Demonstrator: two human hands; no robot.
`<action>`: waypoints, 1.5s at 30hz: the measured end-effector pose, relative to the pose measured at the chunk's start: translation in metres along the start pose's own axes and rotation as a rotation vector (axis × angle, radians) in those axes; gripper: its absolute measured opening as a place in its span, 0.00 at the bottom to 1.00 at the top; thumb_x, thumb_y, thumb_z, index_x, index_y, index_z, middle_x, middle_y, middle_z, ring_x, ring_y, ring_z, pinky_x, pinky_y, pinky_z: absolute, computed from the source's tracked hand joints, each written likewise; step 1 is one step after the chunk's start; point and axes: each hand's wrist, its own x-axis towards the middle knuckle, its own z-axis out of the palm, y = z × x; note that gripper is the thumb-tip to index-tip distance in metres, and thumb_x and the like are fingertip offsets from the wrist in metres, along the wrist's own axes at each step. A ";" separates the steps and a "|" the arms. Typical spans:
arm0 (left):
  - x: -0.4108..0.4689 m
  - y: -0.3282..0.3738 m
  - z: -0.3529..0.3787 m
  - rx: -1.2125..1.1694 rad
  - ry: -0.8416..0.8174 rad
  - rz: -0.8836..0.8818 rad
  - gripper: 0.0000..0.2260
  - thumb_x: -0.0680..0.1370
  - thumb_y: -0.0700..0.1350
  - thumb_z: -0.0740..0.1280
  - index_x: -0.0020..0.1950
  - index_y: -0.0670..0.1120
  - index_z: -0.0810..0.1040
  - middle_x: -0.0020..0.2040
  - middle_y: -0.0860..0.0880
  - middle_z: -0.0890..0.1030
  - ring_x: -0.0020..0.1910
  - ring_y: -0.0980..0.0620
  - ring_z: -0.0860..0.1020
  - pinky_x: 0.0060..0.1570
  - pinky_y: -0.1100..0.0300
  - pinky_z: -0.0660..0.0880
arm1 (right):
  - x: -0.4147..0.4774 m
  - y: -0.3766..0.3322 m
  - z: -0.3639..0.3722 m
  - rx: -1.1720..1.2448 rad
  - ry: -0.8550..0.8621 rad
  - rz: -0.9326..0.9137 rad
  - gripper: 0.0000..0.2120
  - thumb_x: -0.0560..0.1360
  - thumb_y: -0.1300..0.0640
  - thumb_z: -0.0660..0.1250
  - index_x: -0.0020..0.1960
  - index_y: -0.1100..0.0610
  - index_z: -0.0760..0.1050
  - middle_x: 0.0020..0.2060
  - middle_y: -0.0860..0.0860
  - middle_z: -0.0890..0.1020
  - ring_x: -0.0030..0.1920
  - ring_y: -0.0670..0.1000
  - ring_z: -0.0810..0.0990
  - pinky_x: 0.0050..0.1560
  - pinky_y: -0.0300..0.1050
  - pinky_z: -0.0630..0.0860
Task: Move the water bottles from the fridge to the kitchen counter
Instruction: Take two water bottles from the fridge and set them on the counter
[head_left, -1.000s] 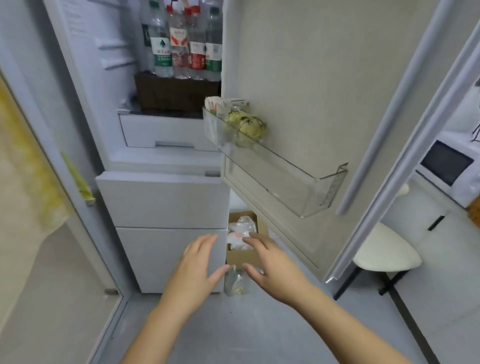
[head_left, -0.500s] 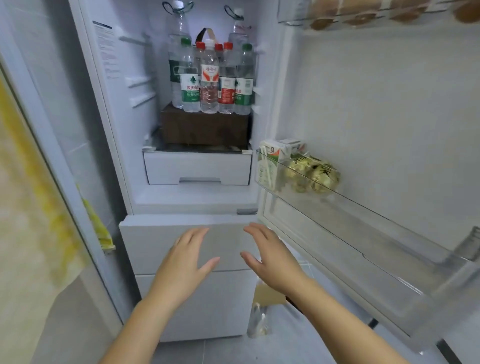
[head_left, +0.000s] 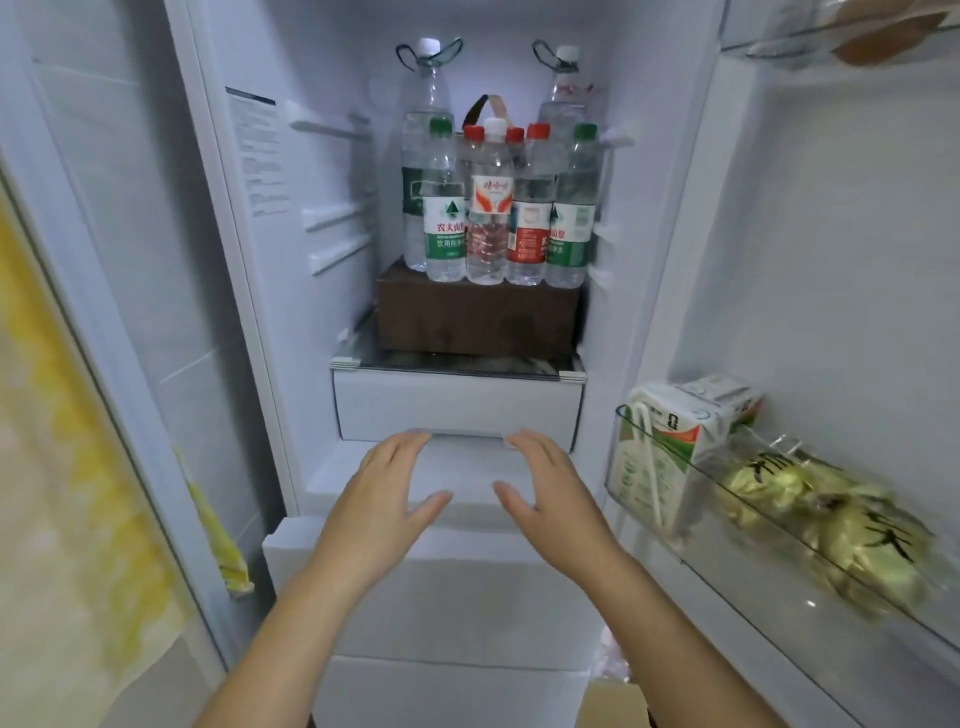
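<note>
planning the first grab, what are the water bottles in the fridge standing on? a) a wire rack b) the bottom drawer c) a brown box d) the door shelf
c: the water bottles stand upright on top of the brown box, which sits on the glass shelf; the left hand and right hand hover below, empty.
</note>
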 end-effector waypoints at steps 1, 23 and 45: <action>0.010 -0.002 0.001 0.001 0.009 -0.001 0.29 0.78 0.55 0.66 0.76 0.51 0.61 0.75 0.55 0.63 0.74 0.57 0.60 0.69 0.64 0.59 | 0.011 0.003 0.001 0.030 0.031 0.012 0.26 0.81 0.49 0.63 0.76 0.50 0.61 0.76 0.47 0.61 0.76 0.46 0.59 0.74 0.41 0.59; 0.282 -0.059 -0.027 -0.138 0.124 0.217 0.31 0.76 0.54 0.69 0.76 0.51 0.61 0.74 0.53 0.65 0.72 0.53 0.65 0.69 0.53 0.66 | 0.218 -0.023 -0.012 -0.020 0.387 0.081 0.27 0.80 0.51 0.66 0.76 0.52 0.62 0.74 0.46 0.66 0.74 0.44 0.62 0.73 0.39 0.60; 0.414 -0.018 -0.068 -0.196 0.226 -0.048 0.38 0.69 0.59 0.74 0.71 0.45 0.61 0.66 0.42 0.70 0.58 0.42 0.77 0.48 0.49 0.78 | 0.409 -0.095 -0.102 -0.198 0.686 0.216 0.17 0.80 0.45 0.58 0.59 0.58 0.74 0.51 0.53 0.78 0.58 0.57 0.75 0.56 0.57 0.77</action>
